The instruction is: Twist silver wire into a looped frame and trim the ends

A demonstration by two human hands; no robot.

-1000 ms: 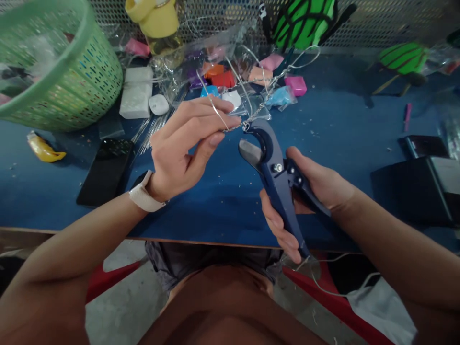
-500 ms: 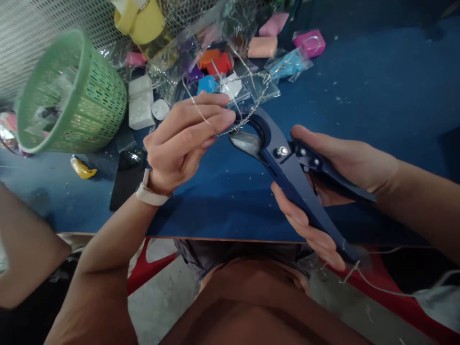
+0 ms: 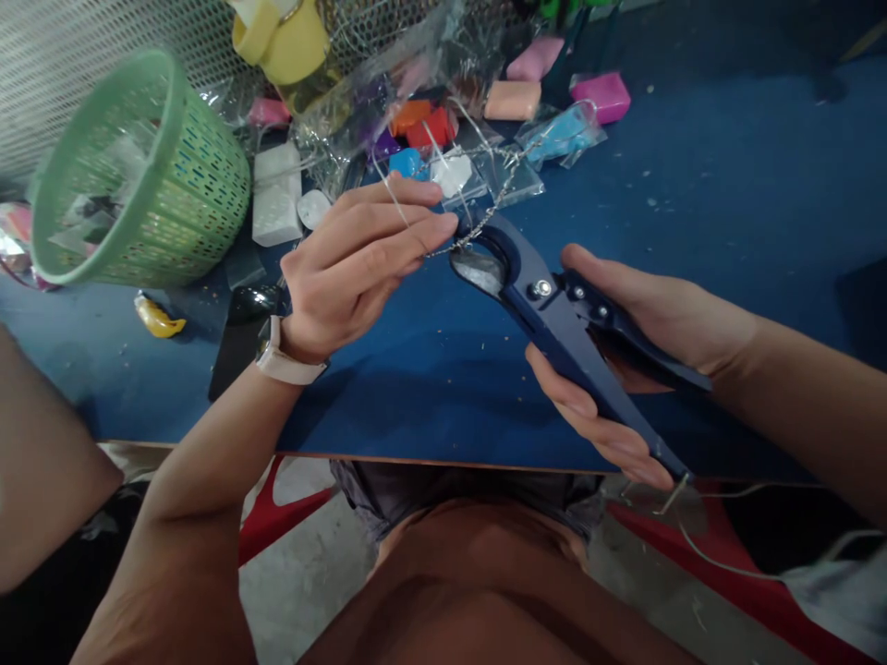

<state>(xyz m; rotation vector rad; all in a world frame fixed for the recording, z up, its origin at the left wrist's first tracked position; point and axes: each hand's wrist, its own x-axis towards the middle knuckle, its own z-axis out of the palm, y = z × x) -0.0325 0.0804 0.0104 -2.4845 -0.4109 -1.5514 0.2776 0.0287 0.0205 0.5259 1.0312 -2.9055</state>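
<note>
My left hand [image 3: 360,263], with a pale watch on its wrist, pinches a twisted silvery wire frame [image 3: 493,208] near the middle of the view. Thin loose wire ends stand up from the frame above my fingers. My right hand [image 3: 644,323] is wrapped round the handles of a dark blue cutter [image 3: 565,332]. The cutter's curved jaws lie at the wire, just right of my left fingertips. Whether the blades touch the wire is hard to tell.
A green basket [image 3: 200,185] with plastic bags stands on the blue table [image 3: 430,388] at left. Behind my hands lie coloured clay packs [image 3: 513,100], a white box [image 3: 275,194] and a yellow container [image 3: 295,46]. A black phone [image 3: 242,337] and a yellow piece [image 3: 158,316] lie left.
The view has shifted slightly. Both hands keep their hold on the wire frame and the cutter, with the jaws still at the wire.
</note>
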